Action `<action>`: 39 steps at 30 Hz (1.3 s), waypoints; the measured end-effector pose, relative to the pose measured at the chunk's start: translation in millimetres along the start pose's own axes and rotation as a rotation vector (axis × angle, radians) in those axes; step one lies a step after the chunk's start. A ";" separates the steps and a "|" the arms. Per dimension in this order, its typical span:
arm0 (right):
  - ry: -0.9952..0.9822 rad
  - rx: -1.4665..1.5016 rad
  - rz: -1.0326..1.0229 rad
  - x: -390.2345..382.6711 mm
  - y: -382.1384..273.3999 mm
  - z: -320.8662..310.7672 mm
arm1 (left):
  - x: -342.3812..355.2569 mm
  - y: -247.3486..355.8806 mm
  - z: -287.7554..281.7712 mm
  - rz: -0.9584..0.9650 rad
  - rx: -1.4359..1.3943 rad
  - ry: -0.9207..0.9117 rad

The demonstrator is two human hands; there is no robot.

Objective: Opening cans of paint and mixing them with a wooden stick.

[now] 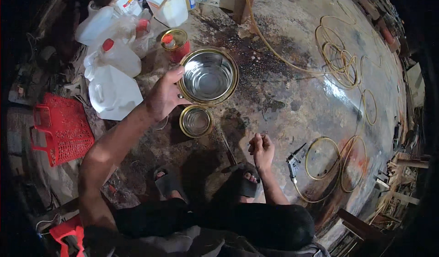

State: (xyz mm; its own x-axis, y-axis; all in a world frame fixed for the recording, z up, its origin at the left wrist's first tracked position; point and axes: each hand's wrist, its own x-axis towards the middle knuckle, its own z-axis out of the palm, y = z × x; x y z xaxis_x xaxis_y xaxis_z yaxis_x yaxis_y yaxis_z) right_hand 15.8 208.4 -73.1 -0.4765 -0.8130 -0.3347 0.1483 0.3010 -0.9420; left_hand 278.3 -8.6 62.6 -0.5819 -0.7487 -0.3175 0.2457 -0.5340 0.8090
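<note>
The large open metal can [208, 76] is lifted above the stained floor [292, 92], tilted so its shiny inside faces the camera. The left hand [163, 97] grips it at the rim, thumb on the edge and fingers closed around the side. Just below it a smaller open can [196, 121] stands on the floor. The right hand [261, 148] hangs apart, loosely curled and holding nothing. White plastic jugs [113, 90] and a red basket [64, 128] are at the left; a yellow hose [340, 65] lies coiled at the right.
</note>
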 end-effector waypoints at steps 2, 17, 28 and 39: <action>-0.010 -0.012 0.000 -1.4 0.2 -1.4 | -1.3 0.8 -2.2 0.021 0.087 0.059; -0.033 -0.076 0.093 -14.3 26.1 -11.8 | -46.5 11.4 -36.1 0.315 0.806 0.219; -0.050 -0.091 0.060 -15.5 34.5 -9.5 | -57.6 -6.2 -52.8 0.524 1.152 0.289; -0.053 -0.125 0.086 -20.2 29.9 -11.4 | -67.2 -10.7 -47.6 0.651 1.284 0.289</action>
State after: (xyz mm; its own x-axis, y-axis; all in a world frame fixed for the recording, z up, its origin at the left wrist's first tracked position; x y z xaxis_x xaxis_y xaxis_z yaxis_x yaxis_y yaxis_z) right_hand 20.0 239.5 -94.3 -0.4200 -0.8054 -0.4183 0.0766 0.4278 -0.9006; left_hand 351.7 28.7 51.7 -0.4308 -0.8488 0.3065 -0.5343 0.5136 0.6713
